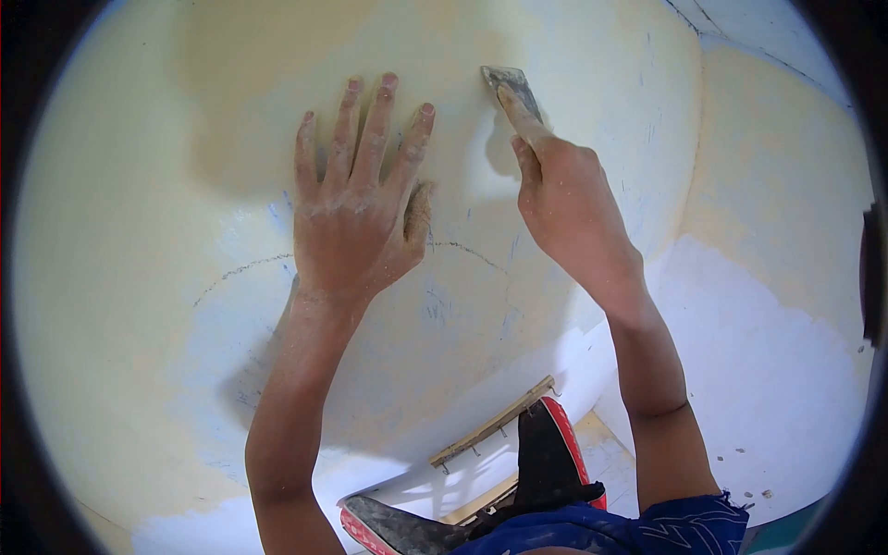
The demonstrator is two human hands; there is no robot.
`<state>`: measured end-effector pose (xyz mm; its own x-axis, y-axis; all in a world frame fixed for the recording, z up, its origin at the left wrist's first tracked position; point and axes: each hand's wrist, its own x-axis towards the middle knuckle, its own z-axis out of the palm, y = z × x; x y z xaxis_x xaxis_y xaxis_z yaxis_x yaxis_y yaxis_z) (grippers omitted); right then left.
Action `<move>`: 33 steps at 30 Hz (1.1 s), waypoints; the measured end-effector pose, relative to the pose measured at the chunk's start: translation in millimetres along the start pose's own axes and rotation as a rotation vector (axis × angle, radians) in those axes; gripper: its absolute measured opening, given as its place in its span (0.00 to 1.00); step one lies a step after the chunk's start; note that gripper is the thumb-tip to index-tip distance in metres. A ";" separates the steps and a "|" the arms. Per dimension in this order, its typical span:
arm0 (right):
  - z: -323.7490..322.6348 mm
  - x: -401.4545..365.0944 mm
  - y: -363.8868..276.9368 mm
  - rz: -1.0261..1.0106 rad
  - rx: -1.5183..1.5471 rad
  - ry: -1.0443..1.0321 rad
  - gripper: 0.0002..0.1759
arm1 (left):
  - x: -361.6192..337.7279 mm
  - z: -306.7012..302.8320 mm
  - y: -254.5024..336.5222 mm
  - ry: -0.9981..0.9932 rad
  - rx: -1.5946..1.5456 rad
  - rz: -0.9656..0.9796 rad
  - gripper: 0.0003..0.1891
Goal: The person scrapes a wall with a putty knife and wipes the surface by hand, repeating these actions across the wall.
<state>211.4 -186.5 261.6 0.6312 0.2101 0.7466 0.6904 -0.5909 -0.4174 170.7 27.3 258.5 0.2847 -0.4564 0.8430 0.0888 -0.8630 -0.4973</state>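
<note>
My left hand (356,208) lies flat against a pale yellow wall (111,277), fingers spread and dusted with powder. Its thumb side looks thickly coated with dust. Higher and to the right, my right hand (573,190) is wrapped round a putty knife (511,85), index finger stretched along the blade. The blade is smeared with dried filler and sits close against the wall; its handle is hidden in my fist. Between and beside my hands, the wall carries blue scuffs and a dark curved pencil-like line (242,268), partly covered by my left hand.
Below my hands, a wooden strip with metal hooks (495,423) crosses the view. Black, red-edged objects (546,444) show near my blue clothing (592,532). A wall corner and a white-patched side wall (749,314) stand at the right, with a dark object (872,276) at its edge.
</note>
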 end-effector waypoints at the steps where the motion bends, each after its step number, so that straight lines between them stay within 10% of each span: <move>1: -2.3 9.4 -1.8 -0.001 -0.043 0.044 0.29 | 0.5 0.4 -0.1 0.001 0.015 -0.001 0.36; 12: 16.6 -2.8 11.8 -0.110 0.003 0.168 0.17 | -1.4 -0.1 2.1 -0.024 0.038 -0.013 0.36; 18: -17.6 28.8 -1.6 0.040 -0.052 -0.014 0.33 | -0.3 0.5 2.1 -0.022 0.037 -0.009 0.37; 24: 18.7 -3.0 14.6 -0.253 -0.060 0.218 0.22 | -1.7 0.0 1.8 -0.017 0.007 -0.021 0.37; 33: -19.9 25.4 -12.3 0.020 0.024 0.003 0.26 | -3.7 -0.6 1.1 -0.021 0.015 -0.002 0.37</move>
<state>211.9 -189.4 295.9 0.6443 0.1958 0.7393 0.6856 -0.5762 -0.4449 169.1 27.9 254.9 0.3043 -0.4501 0.8395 0.1033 -0.8605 -0.4988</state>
